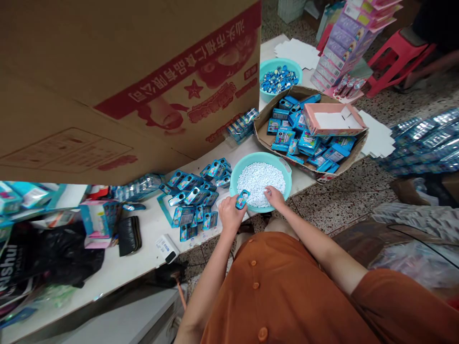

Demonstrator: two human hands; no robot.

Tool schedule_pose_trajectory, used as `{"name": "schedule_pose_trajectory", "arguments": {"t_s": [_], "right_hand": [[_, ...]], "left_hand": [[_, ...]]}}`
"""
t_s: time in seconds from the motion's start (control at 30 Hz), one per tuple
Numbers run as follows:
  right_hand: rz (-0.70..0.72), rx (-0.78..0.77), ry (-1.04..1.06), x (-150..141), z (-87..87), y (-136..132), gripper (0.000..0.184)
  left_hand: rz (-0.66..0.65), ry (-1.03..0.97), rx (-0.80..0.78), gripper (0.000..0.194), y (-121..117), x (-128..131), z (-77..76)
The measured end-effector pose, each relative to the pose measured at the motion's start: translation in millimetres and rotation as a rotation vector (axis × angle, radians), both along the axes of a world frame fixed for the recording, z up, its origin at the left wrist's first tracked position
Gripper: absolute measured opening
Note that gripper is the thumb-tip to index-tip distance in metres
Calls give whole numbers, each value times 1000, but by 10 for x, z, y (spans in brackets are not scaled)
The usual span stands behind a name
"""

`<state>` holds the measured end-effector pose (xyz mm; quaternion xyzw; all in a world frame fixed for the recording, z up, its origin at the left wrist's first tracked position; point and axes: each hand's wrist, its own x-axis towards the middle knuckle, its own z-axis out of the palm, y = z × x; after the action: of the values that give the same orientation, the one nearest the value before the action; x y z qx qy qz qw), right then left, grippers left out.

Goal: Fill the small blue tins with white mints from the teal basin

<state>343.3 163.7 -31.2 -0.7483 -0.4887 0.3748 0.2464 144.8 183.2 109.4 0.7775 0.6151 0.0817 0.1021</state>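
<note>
Speckled floor [308, 205] around pale table [111, 274], large printed carton [161, 57] looming upper left; head view: left hand [231, 215] with grip closed on small blue container [243, 199], held at near-left rim of turquoise basin [260, 157], white pellets [258, 181] inside; right hand [275, 197] curled over pellets at right side, can't tell if grip holding anything; more blue containers [195, 197] clustered on table left of basin, several tilted; cardboard tray [263, 134] heaped with blue packs [285, 137] beyond basin to the right, pink shallow box [317, 123] resting on top
</note>
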Motion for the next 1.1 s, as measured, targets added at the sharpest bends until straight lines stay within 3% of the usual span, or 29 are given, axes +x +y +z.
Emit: {"name": "schedule_pose_trajectory", "arguments": {"t_s": [0.3, 0.5, 0.63, 0.73, 0.87, 0.97, 1.1], "right_hand": [[23, -15, -13, -2, 65, -9, 24], [54, -16, -17, 11, 48, -22, 27], [60, -16, -36, 13, 37, -21, 26], [55, -23, -49, -16, 48, -21, 25], [22, 10, -7, -30, 122, 7, 24], [-28, 136, -5, 156, 261, 104, 25], [-198, 314, -192, 817, 525, 344, 29]], "left_hand": [[79, -170, -27, 38, -20, -214, -69], [272, -384, -71, 45, -89, -418, -105], [248, -358, -68, 40, -260, -541, -135], [339, -344, -72, 41, -372, -605, -161], [350, -353, -81, 40, -444, -648, -173], [439, -374, -118, 44, -489, -685, -177], [535, -376, -154, 46, -573, -769, -191]]}}
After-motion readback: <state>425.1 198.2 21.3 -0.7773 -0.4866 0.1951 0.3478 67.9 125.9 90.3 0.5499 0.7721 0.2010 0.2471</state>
